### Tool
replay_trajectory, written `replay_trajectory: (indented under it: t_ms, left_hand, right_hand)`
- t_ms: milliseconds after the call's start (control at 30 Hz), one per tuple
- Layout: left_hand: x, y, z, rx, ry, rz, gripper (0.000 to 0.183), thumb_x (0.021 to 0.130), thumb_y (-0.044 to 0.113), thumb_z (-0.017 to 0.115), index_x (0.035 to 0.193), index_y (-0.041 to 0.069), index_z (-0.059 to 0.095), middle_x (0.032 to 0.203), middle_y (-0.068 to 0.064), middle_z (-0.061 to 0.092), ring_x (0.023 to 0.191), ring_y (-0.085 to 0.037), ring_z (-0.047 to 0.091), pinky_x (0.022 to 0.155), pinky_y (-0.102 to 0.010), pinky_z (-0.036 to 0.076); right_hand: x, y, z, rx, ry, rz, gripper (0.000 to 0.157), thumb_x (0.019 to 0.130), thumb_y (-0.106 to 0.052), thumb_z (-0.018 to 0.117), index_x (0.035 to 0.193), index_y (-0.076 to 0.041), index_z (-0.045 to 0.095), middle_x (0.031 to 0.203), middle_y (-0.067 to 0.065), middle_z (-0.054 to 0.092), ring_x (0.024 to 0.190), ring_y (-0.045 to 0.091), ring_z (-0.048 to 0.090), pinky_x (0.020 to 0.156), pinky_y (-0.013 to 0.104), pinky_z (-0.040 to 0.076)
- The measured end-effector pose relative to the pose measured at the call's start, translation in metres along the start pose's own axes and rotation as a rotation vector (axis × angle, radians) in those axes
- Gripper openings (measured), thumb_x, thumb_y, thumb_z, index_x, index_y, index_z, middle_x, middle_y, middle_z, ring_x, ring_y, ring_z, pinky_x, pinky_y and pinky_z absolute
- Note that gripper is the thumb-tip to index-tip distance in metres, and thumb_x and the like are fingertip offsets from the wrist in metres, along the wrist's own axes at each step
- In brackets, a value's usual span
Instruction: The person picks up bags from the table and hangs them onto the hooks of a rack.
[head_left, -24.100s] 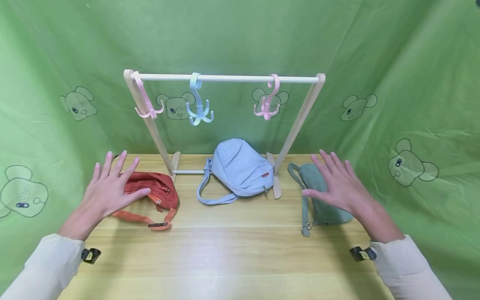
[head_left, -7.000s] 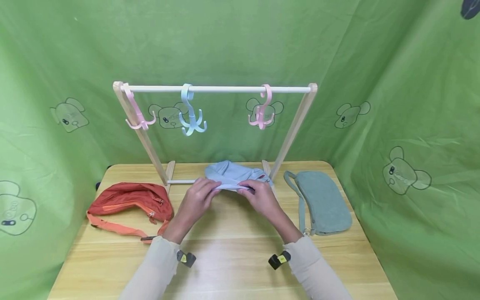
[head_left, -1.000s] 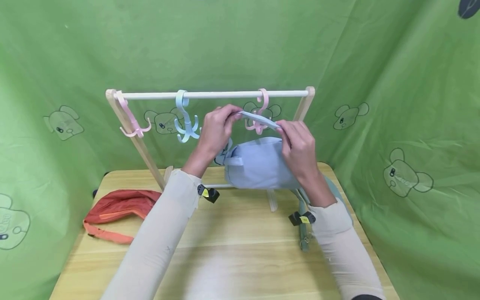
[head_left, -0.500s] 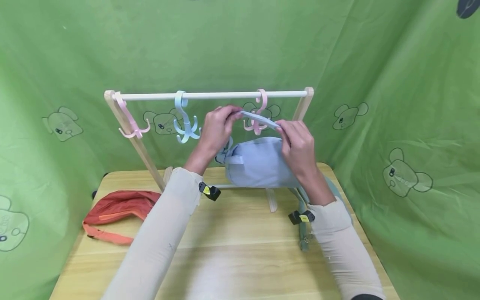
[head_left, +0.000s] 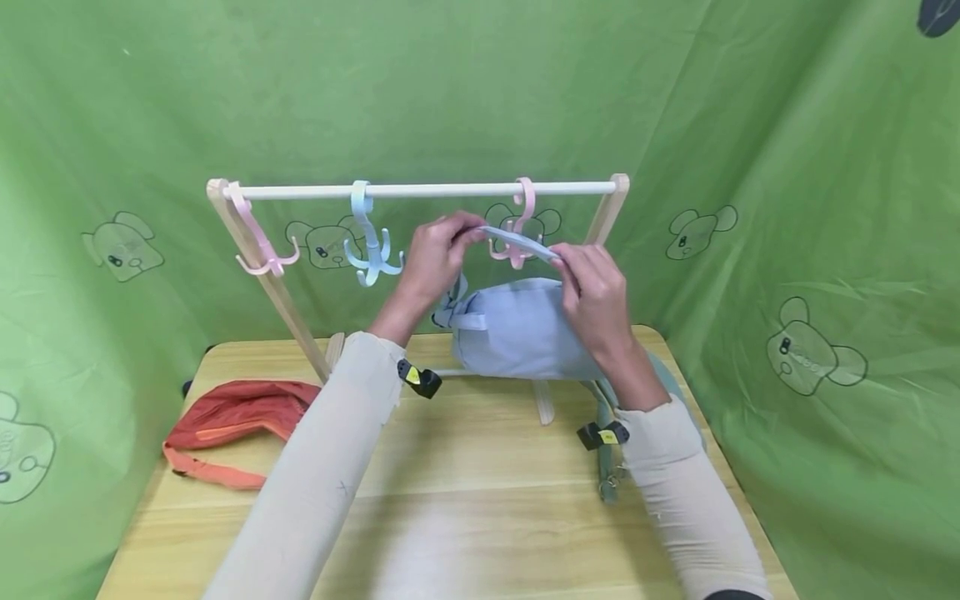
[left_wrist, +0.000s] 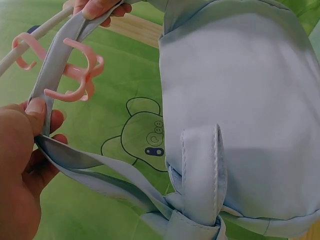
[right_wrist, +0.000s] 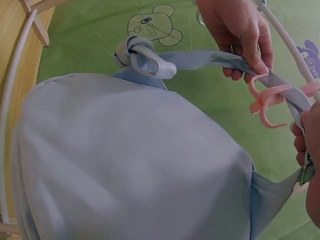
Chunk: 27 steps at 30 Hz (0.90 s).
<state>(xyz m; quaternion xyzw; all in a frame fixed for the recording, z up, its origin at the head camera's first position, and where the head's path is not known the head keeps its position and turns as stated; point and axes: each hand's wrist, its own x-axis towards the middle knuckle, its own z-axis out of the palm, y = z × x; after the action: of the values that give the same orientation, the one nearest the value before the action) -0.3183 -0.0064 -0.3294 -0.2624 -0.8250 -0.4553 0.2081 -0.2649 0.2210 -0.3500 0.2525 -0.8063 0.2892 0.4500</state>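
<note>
A light blue backpack [head_left: 517, 329] hangs above the back of the table by its strap [head_left: 517, 239], which runs between the two hands. My left hand [head_left: 431, 258] pinches the strap's left part between thumb and fingers. Farther right along it, my right hand [head_left: 596, 292] pinches the same strap. Right at the strap, the right-hand pink hook [head_left: 527, 200] hangs from the rack's white rail. In the left wrist view, the strap [left_wrist: 54, 67] crosses over the stem of that pink hook [left_wrist: 75, 72], whose prongs show beside it. A knotted strap end [right_wrist: 145, 57] sits at the bag's corner.
A blue hook [head_left: 371, 242] and another pink hook [head_left: 262, 242] hang farther left on the rail [head_left: 442, 191]. A red waist bag [head_left: 240, 408] lies at the table's left. A green pouch [head_left: 667, 375] lies right, partly behind the right forearm. Green cloth surrounds the table.
Since the early frames, both hands have taken hold of the backpack's strap and raised it from the table to the right-hand pink hook. Over the last second they barely move.
</note>
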Motion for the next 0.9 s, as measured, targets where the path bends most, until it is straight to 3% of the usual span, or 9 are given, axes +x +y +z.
replay_trajectory:
  t_ms: [600,700,900]
  left_hand:
    - [-0.013,-0.013,0.004,0.001,-0.074,-0.051,0.023,0.102,0.014,0.063,0.117,-0.001,0.073,0.106,-0.017,0.078,0.088,-0.026,0.072,0.079,-0.033,0.061]
    - [-0.016,-0.014,0.004,-0.020,-0.082,-0.085,0.023,0.103,0.017,0.064,0.116,0.001,0.074,0.106,-0.015,0.079,0.083,-0.023,0.069,0.076,-0.031,0.059]
    - [-0.025,-0.017,0.007,-0.090,-0.106,-0.178,0.025,0.103,0.025,0.065,0.117,0.007,0.075,0.103,-0.010,0.078,0.075,-0.017,0.061,0.070,-0.028,0.054]
  right_hand:
    - [-0.016,0.003,0.007,0.040,-0.051,0.125,0.017,0.099,-0.005,0.067,0.109,0.006,0.074,0.095,0.023,0.074,0.081,0.034,0.066,0.071,0.040,0.056]
    - [-0.020,0.003,0.010,0.047,-0.051,0.159,0.017,0.100,-0.006,0.067,0.110,0.005,0.075,0.097,0.022,0.074,0.080,0.032,0.067,0.071,0.034,0.055]
    - [-0.028,0.002,0.014,0.094,-0.028,0.253,0.018,0.098,-0.005,0.068,0.111,0.006,0.075,0.099,0.023,0.075,0.077,0.031,0.068,0.071,0.009,0.048]
